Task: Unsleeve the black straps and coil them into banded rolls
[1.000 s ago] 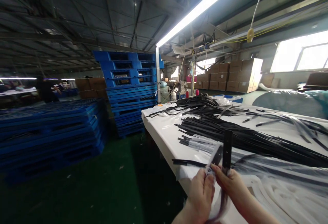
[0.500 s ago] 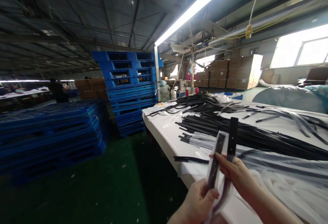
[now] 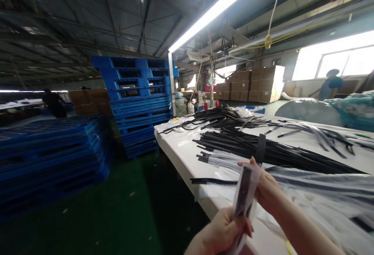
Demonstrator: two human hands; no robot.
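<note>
On the left of my left hand [image 3: 229,229], past the table edge, I have free passage over the green floor [image 3: 131,208] up to the blue pallets [image 3: 134,111]. Along the white table [image 3: 175,138], a bare margin follows the left edge, crossed by a loose black length [image 3: 214,181]. Beyond my right hand [image 3: 267,187] and its upright dark strip [image 3: 261,148], a long black bundle [image 3: 233,142] blocks low reaching; plastic-wrapped strips [image 3: 315,185] crowd the right. The clear sleeve [image 3: 247,187] fills the gap between my hands.

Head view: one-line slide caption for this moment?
Left hand grips a plastic-sleeved dark strip, right hand near its top, at a white table bearing black strips.
</note>
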